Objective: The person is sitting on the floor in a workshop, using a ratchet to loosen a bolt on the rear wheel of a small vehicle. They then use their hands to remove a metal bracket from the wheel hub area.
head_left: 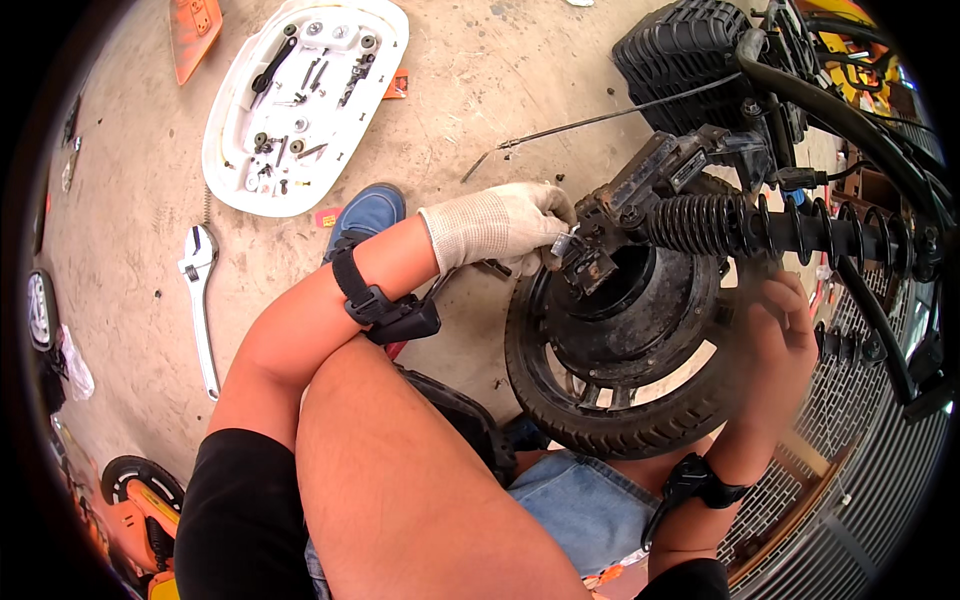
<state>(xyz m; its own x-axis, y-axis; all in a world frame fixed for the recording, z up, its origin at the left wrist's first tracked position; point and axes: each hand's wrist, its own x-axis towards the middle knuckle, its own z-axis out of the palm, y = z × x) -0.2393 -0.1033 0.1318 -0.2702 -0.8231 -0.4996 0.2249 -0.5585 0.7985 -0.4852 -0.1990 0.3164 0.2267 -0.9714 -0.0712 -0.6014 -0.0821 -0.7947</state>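
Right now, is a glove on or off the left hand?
On: the pale glove covers the left hand, its ribbed cuff ending at the forearm.

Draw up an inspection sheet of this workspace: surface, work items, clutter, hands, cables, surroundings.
Surface: concrete floor, marked and specked with debris.
Work items: black wheel; coil-spring shock absorber beside it.
Clutter: white tray of loose hardware; adjustable wrench on the floor.
Hands: left hand gloved, at a small metal piece near the wheel, grip unclear; right hand ungloved, blurred, grip unclear.
Cables: thin black cable, one end free.
Surroundings: orange vehicle, lower left; ribbed grey panel, right.
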